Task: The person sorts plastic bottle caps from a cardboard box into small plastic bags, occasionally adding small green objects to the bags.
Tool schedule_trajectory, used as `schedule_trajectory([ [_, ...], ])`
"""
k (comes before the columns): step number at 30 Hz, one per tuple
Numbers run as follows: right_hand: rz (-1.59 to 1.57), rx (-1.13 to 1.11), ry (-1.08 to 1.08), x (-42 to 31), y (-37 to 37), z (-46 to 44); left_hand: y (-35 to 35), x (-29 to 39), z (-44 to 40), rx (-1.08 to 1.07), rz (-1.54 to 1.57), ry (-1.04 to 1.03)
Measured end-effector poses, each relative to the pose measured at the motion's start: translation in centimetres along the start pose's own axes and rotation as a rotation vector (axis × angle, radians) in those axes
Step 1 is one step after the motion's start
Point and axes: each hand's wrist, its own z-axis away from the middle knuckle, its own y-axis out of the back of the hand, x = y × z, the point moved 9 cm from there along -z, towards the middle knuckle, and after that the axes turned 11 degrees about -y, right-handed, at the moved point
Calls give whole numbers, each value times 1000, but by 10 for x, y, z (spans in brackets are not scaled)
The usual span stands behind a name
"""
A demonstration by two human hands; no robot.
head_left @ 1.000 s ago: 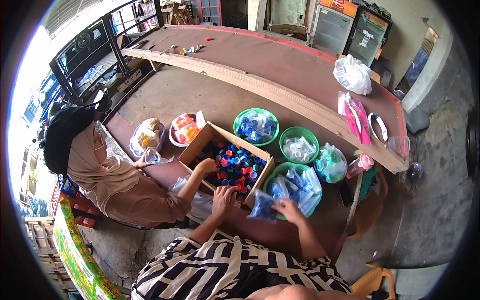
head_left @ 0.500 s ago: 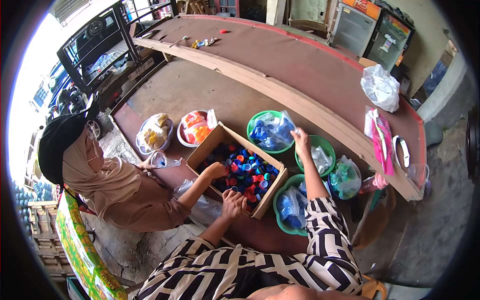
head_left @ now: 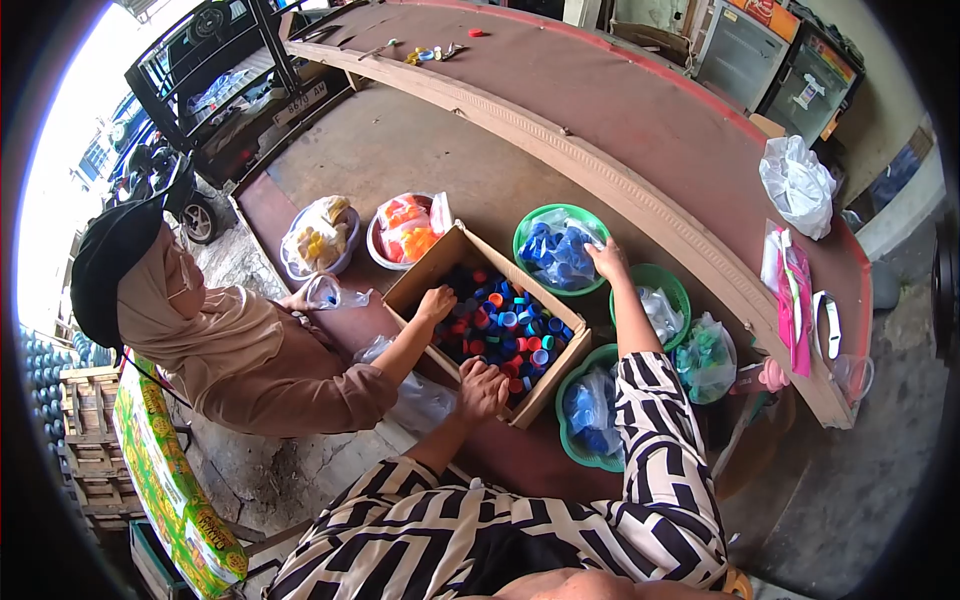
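Note:
An open cardboard box (head_left: 560, 372) holds many loose bottle caps (head_left: 500, 325), mostly blue and red. At its near edge is my left hand (head_left: 483, 390), fingers curled down over the caps; whatever they hold is hidden. My right hand (head_left: 608, 262) reaches to a green basket (head_left: 520, 228) behind the box, its fingers closed on the edge of a clear plastic bag (head_left: 560, 250) with blue caps inside. Across the box, a co-worker's hand (head_left: 436, 303) is at the caps, while the other hand (head_left: 300, 297) holds a clear plastic bag (head_left: 335, 294).
Two more baskets hold bagged yellow (head_left: 322, 238) and orange (head_left: 410, 236) caps. To the right stand a green basket (head_left: 680, 290) and a teal basket (head_left: 568, 440) with bagged caps. A wooden ledge (head_left: 590, 165) runs behind. A white plastic bag (head_left: 797, 185) lies on the table beyond.
My right hand has lowered slightly against the bag, whose raised edge now sits lower. The co-worker's hand has drawn back toward the box's left side. The view has shifted a little.

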Motion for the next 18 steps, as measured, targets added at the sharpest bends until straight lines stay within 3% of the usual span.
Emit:
schedule_trajectory([
  [4, -72, 69, 1, 18, 16, 37, -4, 0, 2, -60, -27, -5],
  [8, -180, 10, 209, 43, 35, 105, -3, -2, 9, -170, 5, 43],
  [13, -342, -285, 308, 97, 45, 240, 40, -9, 50, 107, 224, 212],
  [15, -480, -346, 203, 132, 37, 284, 55, -5, 81, 178, 209, 261],
  [18, -538, -313, 83, 178, 24, 336, 56, -22, 125, 19, 19, 342],
])
